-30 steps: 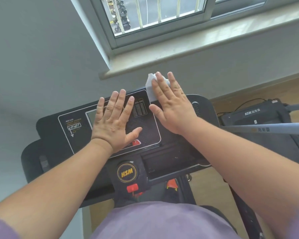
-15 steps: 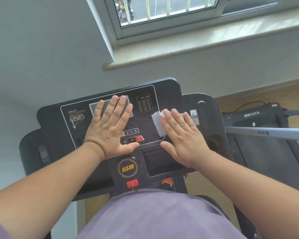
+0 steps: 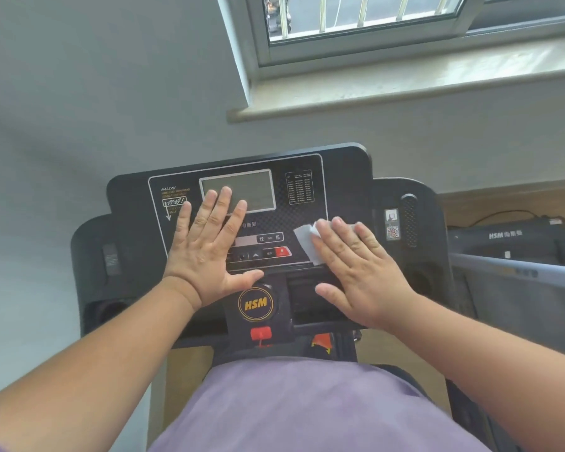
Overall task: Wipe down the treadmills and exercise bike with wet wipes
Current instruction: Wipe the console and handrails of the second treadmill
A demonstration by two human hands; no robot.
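My right hand (image 3: 356, 269) has dragged the white wet wipe (image 3: 304, 243) down the black treadmill console (image 3: 346, 177)'s right edge, fingers flat on it; left hand (image 3: 206, 246) flat too; console unfinished, second treadmill (image 3: 516, 243) untouched.

wet wipe (image 3: 304, 243) mostly under right hand (image 3: 359, 272)

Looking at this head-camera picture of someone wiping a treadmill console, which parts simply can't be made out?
- White wet wipe: mostly covered by the flat right hand.
- Grey display screen: lower left corner hidden by the left hand fingers.
- Small white table of print on the black treadmill console: too small to read.
- Second dark treadmill: cut off by the right edge.
- Walking belt: hidden by the purple shirt.
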